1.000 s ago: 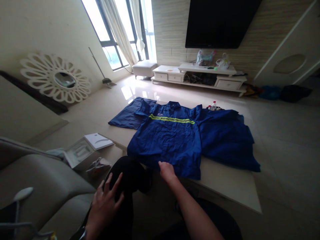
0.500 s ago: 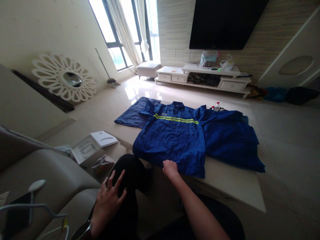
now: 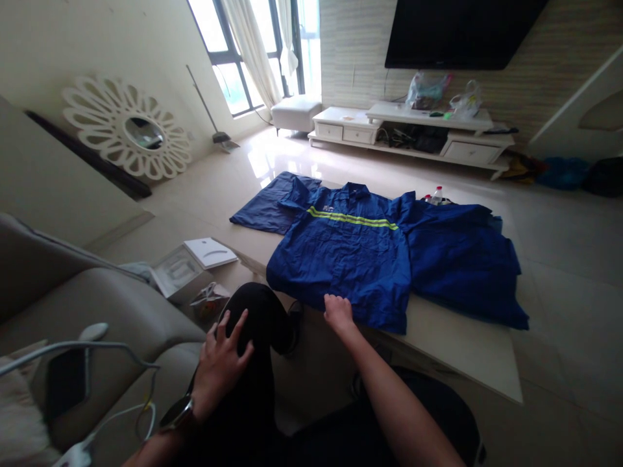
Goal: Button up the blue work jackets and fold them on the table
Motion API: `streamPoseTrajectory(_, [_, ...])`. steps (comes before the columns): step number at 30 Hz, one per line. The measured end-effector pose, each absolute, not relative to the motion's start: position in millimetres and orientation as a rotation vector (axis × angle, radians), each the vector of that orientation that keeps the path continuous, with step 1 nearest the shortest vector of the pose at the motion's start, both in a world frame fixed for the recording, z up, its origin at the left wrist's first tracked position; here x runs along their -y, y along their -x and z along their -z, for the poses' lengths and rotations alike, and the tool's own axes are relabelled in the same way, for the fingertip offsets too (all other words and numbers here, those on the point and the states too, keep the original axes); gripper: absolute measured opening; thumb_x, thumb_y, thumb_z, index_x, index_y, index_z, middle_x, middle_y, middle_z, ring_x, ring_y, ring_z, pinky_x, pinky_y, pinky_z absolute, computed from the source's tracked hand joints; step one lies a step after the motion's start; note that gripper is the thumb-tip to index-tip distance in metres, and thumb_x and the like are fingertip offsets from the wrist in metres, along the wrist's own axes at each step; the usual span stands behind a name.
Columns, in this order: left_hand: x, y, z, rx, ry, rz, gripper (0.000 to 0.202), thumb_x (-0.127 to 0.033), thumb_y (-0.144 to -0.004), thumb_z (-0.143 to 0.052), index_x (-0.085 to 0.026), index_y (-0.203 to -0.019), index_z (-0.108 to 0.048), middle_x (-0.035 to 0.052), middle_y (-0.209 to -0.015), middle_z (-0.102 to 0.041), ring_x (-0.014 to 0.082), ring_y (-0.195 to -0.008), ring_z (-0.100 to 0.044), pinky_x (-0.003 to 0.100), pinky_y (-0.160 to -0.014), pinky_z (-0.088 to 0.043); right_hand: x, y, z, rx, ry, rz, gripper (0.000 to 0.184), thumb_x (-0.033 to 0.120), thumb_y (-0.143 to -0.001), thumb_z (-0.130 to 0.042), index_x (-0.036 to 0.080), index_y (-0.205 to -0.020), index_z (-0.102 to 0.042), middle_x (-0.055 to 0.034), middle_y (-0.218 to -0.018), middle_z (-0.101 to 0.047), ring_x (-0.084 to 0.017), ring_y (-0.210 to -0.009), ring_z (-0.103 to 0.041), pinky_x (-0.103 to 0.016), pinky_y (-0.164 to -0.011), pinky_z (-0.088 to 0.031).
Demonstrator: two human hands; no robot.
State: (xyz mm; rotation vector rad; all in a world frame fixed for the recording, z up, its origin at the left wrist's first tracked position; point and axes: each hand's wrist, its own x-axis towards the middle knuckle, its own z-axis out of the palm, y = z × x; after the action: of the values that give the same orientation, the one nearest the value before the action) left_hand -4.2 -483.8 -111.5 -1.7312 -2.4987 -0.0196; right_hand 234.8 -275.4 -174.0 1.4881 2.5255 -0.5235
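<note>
A pale low table (image 3: 467, 344) fills the middle of the room, and across it lies a yellow-striped blue shirt (image 3: 341, 259) — the left hand (image 3: 221, 366) rests fingers wide on a black-clad knee (image 3: 256, 299), the right hand (image 3: 338, 314) curls at the shirt's near edge — whether it grips cloth, I can't tell

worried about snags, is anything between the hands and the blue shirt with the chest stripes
Nothing visible stands between the right hand and the blue shirt; that hand is at its near edge. The left hand rests on the bent left leg, whose knee lies between it and the shirt.
</note>
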Motion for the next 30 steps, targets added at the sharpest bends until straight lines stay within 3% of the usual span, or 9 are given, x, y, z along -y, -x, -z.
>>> streamPoseTrajectory(3, [484, 5, 113, 2.503, 1.732, 0.016, 0.064, -0.041, -0.101, -0.049, -0.027, -0.163, -0.04, 0.0182, -0.164, -0.033, 0.0402, -0.135, -0.049, 0.055, -0.105, -0.051, 270, -236, 168, -2.522, -1.494, 0.543, 0.02, 0.015, -0.094, -0.055, 0.015, -0.107, -0.071, -0.0137, -0.112, -0.073, -0.026, -0.108, -0.068, -0.034, -0.09, -0.046])
streamPoseTrajectory(7, [485, 9, 112, 2.528, 1.739, 0.115, 0.064, -0.039, -0.099, -0.053, -0.027, -0.161, -0.043, 0.0189, -0.163, -0.035, 0.0417, -0.138, -0.047, 0.059, -0.107, -0.049, 255, -247, 153, -2.552, -1.595, 0.633, 0.019, 0.02, -0.095, -0.052, 0.02, -0.104, -0.069, -0.0094, -0.113, -0.073, -0.023, -0.106, -0.067, -0.03, -0.081, -0.045])
streamPoseTrajectory(11, [469, -12, 106, 2.559, 1.891, 0.541, 0.044, -0.033, -0.093, -0.057, -0.019, -0.133, -0.067, 0.0193, -0.147, -0.052, 0.04, -0.144, -0.044, 0.061, -0.118, -0.038, 236, -262, 137, -2.508, -1.949, 0.994, 0.015, 0.024, -0.094, -0.052, 0.024, -0.098, -0.066, -0.005, -0.096, -0.074, -0.021, -0.087, -0.067, -0.029, -0.073, -0.042])
streamPoseTrajectory(13, [445, -42, 104, 2.69, 2.025, 0.901, 0.03, -0.033, -0.09, -0.059, -0.02, -0.115, -0.072, 0.0149, -0.132, -0.062, 0.0352, -0.135, -0.054, 0.057, -0.117, -0.04, 228, -269, 132, -2.49, -2.098, 1.146, 0.01, 0.024, -0.092, -0.054, 0.024, -0.093, -0.065, -0.0032, -0.088, -0.072, -0.02, -0.082, -0.066, -0.028, -0.073, -0.042])
streamPoseTrajectory(16, [388, -101, 103, 3.164, 1.851, 1.828, 0.032, -0.041, -0.088, -0.065, -0.019, -0.111, -0.068, 0.0129, -0.113, -0.069, 0.0288, -0.109, -0.068, 0.046, -0.095, -0.055, 218, -276, 125, -2.55, -2.212, 1.346, 0.008, 0.026, -0.089, -0.055, 0.023, -0.084, -0.06, -0.001, -0.08, -0.069, -0.018, -0.076, -0.063, -0.028, -0.073, -0.043])
streamPoseTrajectory(18, [342, -137, 101, 3.424, 1.091, 2.549, 0.036, -0.044, -0.085, -0.069, -0.018, -0.109, -0.065, 0.0133, -0.112, -0.07, 0.0267, -0.101, -0.071, 0.04, -0.084, -0.058, 212, -277, 121, -2.605, -2.25, 1.431, 0.01, 0.029, -0.087, -0.055, 0.023, -0.08, -0.058, -0.0002, -0.076, -0.066, -0.018, -0.073, -0.062, -0.028, -0.073, -0.044])
streamPoseTrajectory(20, [297, -163, 98, 3.434, 0.224, 2.99, 0.035, -0.047, -0.086, -0.07, -0.017, -0.104, -0.065, 0.0129, -0.108, -0.069, 0.0245, -0.093, -0.072, 0.038, -0.079, -0.059, 206, -277, 116, -2.639, -2.287, 1.473, 0.011, 0.031, -0.086, -0.056, 0.023, -0.079, -0.057, -0.0005, -0.076, -0.066, -0.018, -0.073, -0.062, -0.029, -0.073, -0.045])
streamPoseTrajectory(25, [219, -179, 97, 3.076, -0.134, 3.186, 0.019, -0.028, -0.085, -0.076, -0.016, -0.085, -0.06, 0.003, -0.08, -0.066, 0.0149, -0.073, -0.066, 0.03, -0.074, -0.058, 194, -276, 112, -2.696, -2.342, 1.437, 0.009, 0.032, -0.087, -0.054, 0.024, -0.084, -0.057, -0.003, -0.081, -0.068, -0.021, -0.079, -0.064, -0.031, -0.075, -0.046])
streamPoseTrajectory(30, [186, -173, 117, 3.231, 0.158, 3.061, 0.03, -0.018, -0.081, -0.081, -0.017, -0.073, -0.052, 0.0005, -0.067, -0.061, 0.0141, -0.065, -0.063, 0.033, -0.073, -0.059, 184, -282, 116, -2.73, -2.308, 1.212, 0.011, 0.03, -0.093, -0.051, 0.023, -0.09, -0.059, -0.0041, -0.086, -0.069, -0.022, -0.082, -0.066, -0.031, -0.076, -0.045])
